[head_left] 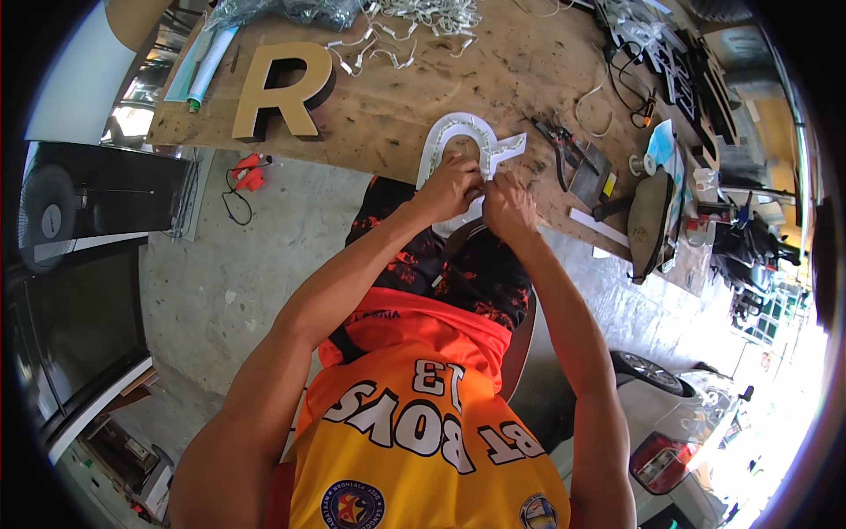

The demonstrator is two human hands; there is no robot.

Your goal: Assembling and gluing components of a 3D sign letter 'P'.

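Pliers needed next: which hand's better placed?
Right hand, likely: it's nearer the pliers, which lie on the wooden tabletop to its right. Left hand is farther and would reach across the right. Both are at the white letter.

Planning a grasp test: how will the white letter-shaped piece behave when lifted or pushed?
Probably stiff: the white letter-shaped piece holds its curve and side leg. Probably fairly light, given its slim strokes. Might tip if pushed over the near edge of the wooden table, since its lower part appears to overhang there.
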